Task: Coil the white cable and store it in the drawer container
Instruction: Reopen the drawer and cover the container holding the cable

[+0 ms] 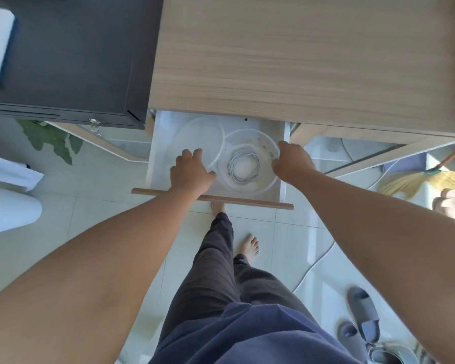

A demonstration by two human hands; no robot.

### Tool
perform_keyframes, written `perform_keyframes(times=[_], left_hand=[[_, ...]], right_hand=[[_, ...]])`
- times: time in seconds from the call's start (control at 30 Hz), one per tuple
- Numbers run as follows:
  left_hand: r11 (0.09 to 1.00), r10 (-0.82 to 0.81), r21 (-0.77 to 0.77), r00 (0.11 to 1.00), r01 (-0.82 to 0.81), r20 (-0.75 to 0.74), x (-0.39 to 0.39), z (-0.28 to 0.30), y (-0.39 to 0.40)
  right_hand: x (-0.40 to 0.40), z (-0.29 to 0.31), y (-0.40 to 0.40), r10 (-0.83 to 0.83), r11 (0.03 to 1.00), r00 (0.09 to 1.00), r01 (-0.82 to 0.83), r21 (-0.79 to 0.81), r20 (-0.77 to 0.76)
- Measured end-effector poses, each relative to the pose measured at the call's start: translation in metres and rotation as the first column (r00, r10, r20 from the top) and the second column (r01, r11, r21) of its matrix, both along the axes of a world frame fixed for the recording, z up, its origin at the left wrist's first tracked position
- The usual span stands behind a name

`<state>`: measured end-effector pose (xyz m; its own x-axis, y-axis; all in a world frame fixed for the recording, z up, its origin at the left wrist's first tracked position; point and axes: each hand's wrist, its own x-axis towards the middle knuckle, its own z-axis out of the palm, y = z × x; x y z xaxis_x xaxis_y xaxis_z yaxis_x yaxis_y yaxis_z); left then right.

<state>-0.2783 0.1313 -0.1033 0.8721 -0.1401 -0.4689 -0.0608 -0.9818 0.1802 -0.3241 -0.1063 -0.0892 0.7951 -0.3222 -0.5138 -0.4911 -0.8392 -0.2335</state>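
Wood-grain desk tops the open white drawer. By its right wall sits the clear container, white cable coiled inside. Beside it, the lid. Left hand fingers spread on the lid, apparently; right hand fingers pinch the container's rim.

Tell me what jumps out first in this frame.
Two bare arms reach down into an open white drawer under a wood counter. In it sits a clear tub holding the coiled white cable, with a round lid lying beside it on the left. The right hand is at the tub's right rim, and the left hand rests over the lid's near edge.
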Motion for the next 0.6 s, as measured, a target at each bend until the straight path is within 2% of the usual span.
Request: perform_keyframes(times=[0.13,0.23,0.33,0.43,0.5,0.6], left_hand=[[0.964,-0.227,0.14,0.974,0.225,-0.005,0.018,-0.018,0.0],[0.909,-0.352,0.225,0.935,0.35,-0.034,0.023,-0.029,0.001],[0.909,-0.343,0.246,0.939,0.337,-0.018,0.025,-0.035,0.003],[0.946,-0.271,0.183,0.962,0.269,-0.012,0.025,-0.033,0.005],[0.957,-0.256,0.143,0.967,0.252,0.005,0.023,-0.029,0.011],[0.959,-0.258,0.126,0.966,0.253,0.027,0.018,-0.023,0.024]], right_hand=[[0.029,-0.013,-0.002,0.057,0.997,0.995,-0.061,-0.039,-0.082],[0.041,-0.022,0.001,0.035,0.996,0.994,-0.044,-0.083,-0.106],[0.046,-0.026,0.005,-0.015,0.998,0.991,0.006,-0.07,-0.13],[0.045,-0.028,0.013,-0.054,0.997,0.981,0.063,0.041,-0.184],[0.04,-0.027,0.021,-0.017,0.993,0.968,0.046,0.107,-0.251],[0.033,-0.027,0.03,0.088,0.991,0.935,-0.048,0.124,-0.344]])
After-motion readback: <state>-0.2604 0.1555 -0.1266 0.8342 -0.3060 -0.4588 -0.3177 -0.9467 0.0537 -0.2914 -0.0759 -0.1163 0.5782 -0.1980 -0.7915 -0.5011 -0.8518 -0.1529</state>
